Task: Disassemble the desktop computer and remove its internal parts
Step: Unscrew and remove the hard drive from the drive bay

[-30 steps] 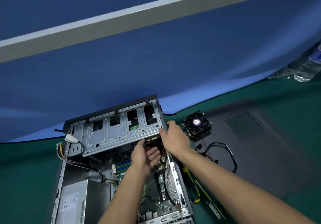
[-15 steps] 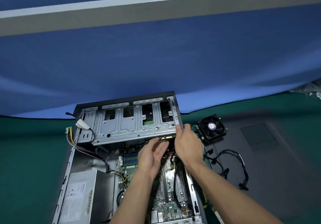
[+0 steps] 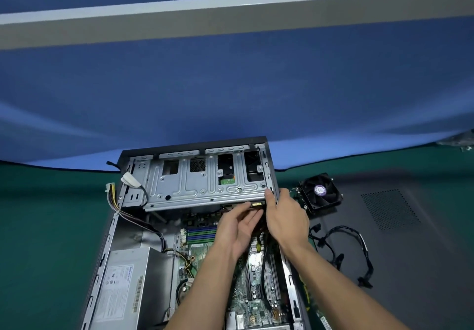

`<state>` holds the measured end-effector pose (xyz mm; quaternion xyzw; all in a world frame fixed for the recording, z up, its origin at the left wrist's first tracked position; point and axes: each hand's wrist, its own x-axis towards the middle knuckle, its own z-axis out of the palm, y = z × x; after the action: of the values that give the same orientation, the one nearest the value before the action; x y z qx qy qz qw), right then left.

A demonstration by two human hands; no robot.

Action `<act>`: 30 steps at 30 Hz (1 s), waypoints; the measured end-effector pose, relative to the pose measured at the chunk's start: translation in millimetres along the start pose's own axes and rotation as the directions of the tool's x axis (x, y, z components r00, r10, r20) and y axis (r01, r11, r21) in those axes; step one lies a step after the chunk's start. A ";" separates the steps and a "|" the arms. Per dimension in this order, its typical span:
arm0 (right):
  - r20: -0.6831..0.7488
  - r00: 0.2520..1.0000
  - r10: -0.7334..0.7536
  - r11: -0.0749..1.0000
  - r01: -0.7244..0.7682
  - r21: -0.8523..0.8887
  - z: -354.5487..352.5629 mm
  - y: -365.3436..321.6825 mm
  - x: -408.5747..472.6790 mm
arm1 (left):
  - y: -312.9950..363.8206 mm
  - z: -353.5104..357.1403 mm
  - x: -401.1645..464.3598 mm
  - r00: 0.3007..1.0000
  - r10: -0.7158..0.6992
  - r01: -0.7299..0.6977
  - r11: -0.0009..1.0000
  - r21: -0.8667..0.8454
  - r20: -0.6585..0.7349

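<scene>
The desktop computer (image 3: 195, 227) lies open on its side on the green desk (image 3: 51, 227), its drive cage (image 3: 205, 183) spanning the far end above the motherboard (image 3: 254, 278) and the power supply (image 3: 128, 286) sitting in the near left corner. The right hand (image 3: 284, 217) grips the cage's right edge against the case rail, thumb on the metal face, while the left hand (image 3: 238, 229) is relaxed and flat, its straight fingers reaching under the cage's lower lip toward a small connector there; whether they actually touch it I cannot tell. A removed fan (image 3: 320, 192) and a loose cable bundle (image 3: 341, 250) already lie on the side panel (image 3: 397, 227) to the right. To do this step well, I would say the right hand should steady or tip the cage only slightly, while the left frees any plug beneath by pulling on its body rather than its wires, keeping clear of sharp sheet-metal edges and the cables trailing at the left end
</scene>
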<state>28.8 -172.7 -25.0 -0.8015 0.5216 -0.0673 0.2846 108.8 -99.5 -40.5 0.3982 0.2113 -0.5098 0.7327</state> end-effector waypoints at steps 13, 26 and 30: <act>-0.060 0.998 0.013 1.000 -0.013 0.000 6.8 1.9 6.6 | 3.0 4.9 0.0 0.997 -0.017 0.015 0.999 -0.035 -0.081; 0.137 0.990 0.007 0.971 -0.040 0.237 -13.4 18.2 -3.0 | -1.6 13.6 -1.2 0.948 0.165 -0.131 0.982 0.138 -0.274; 0.200 0.980 0.005 0.895 -0.094 0.436 -23.9 36.0 2.8 | -1.5 16.1 -3.1 0.931 0.187 -0.121 0.968 0.219 -0.313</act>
<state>-8.4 -194.9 -24.7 -0.7047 0.4827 -0.0986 0.5106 104.7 -110.9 -29.3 0.5638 0.2482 -0.3945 0.6818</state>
